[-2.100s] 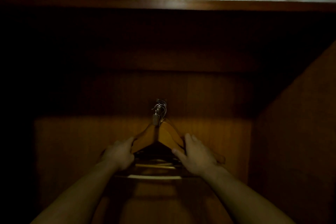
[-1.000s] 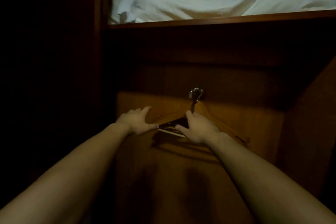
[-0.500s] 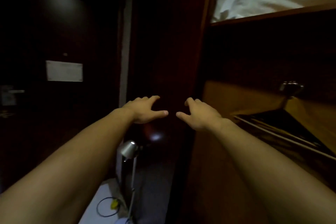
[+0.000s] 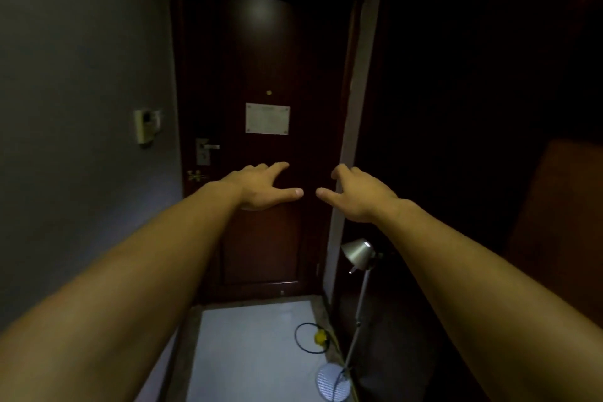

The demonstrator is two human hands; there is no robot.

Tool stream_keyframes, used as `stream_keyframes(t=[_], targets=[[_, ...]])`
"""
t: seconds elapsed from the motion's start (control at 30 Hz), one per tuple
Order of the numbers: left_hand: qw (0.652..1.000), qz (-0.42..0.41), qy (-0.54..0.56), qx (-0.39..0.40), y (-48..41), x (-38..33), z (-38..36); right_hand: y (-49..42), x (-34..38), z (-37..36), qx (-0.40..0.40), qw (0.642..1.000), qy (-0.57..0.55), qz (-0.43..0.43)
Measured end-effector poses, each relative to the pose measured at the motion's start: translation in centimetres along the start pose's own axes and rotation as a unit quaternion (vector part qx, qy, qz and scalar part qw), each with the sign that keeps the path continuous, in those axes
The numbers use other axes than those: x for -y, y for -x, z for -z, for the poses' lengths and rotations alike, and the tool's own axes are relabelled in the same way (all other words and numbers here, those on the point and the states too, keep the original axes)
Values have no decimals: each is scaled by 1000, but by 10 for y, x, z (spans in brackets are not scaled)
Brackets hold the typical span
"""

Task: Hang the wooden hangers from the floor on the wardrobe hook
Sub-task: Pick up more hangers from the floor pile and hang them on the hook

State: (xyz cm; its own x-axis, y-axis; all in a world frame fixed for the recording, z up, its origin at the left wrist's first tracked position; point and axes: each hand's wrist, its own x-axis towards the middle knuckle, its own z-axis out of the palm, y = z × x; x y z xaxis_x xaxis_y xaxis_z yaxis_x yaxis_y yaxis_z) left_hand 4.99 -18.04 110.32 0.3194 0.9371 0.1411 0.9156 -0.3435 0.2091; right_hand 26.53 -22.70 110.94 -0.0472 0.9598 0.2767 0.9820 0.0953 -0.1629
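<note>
Head view has our left hand [image 4: 261, 188] and right hand [image 4: 359, 196] held out empty, fingers loosely spread before the dark door [image 4: 267, 42], likely ready to fetch, though no wooden hangers show on the floor [image 4: 248, 352], nor the wardrobe hook.

wardrobe [image 4: 561, 222]: dim brown panel, right edge | hangers, hook: out of view

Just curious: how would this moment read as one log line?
left hand: open, empty | right hand: open, empty | facing: door, lamp | hangers: not seen
</note>
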Motion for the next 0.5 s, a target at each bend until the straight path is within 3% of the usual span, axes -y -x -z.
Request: stream_keyframes(t=[0.27,0.5], targets=[[996,49,-17,69,-7,113,-29,-49,70,-70,62,997,-41,21],[990,64,9,123,-31,168,-66,-73,73,-143,136,988,-67,-9]])
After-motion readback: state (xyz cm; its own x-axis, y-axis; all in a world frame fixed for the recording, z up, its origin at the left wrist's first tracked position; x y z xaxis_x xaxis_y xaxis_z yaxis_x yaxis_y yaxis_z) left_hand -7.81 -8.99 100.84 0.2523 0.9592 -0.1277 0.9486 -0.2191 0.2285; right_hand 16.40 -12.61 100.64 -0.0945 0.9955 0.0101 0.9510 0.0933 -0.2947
